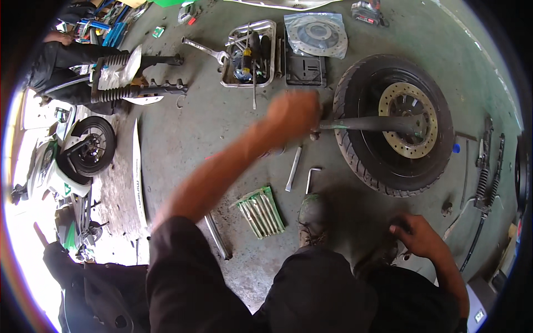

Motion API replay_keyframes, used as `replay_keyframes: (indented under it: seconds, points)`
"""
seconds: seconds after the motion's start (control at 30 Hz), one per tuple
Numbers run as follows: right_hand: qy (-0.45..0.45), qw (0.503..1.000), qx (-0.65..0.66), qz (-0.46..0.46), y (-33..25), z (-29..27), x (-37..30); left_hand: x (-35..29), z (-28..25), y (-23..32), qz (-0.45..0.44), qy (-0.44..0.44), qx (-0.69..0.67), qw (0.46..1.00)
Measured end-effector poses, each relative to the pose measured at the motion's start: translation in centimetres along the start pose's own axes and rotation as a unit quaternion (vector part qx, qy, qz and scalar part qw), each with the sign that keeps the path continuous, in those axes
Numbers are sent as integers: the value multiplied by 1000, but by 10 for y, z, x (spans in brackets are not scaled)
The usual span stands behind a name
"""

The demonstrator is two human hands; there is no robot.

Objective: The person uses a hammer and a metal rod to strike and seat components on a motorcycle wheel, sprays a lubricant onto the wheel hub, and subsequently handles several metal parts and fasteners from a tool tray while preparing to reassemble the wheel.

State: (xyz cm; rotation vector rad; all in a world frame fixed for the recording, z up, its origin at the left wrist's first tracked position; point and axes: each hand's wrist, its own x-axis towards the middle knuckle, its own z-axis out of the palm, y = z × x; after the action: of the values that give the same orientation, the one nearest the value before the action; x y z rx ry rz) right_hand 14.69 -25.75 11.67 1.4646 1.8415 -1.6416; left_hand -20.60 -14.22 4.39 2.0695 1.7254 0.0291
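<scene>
My left hand (294,114) is closed in a fist and blurred by motion; whatever it holds is hidden. Beside it is the near end of a long dark grey tube (366,124), which looks like a fork leg. The tube lies across a motorcycle wheel (355,150) with a drilled, gold-coloured brake disc (408,145). Lower right, my right hand (419,236) rests by my knee, thumb and fingers closed around something dark that I cannot make out. Between my hands lie a flat metal bar (293,169) and a hex key (311,178).
Beyond my left hand stand a metal tray of tools (272,72), a large wrench (202,49) and a bagged brake disc (316,36). A green-wrapped pack of rods (261,212) lies near my boot (312,213). Shock absorbers (483,172) lie right. A co-worker (61,64) holds a fork assembly at left.
</scene>
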Motion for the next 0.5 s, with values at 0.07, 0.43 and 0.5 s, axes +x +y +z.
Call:
replay_keyframes:
  seconds: [0.07, 0.43, 0.5]
  points:
    - [-6, 1000, 1, 10, -2, -3, 6, 47, -19, -49, -26, -20, 123, 992]
    - [-13, 1000, 26, 12, 31, -15, 13, 93, 25, -193, 66, -123, 273, 952]
    - [-14, 1000, 25, 1, 33, -16, 25, 88, 25, -201, 57, -137, 286, 947]
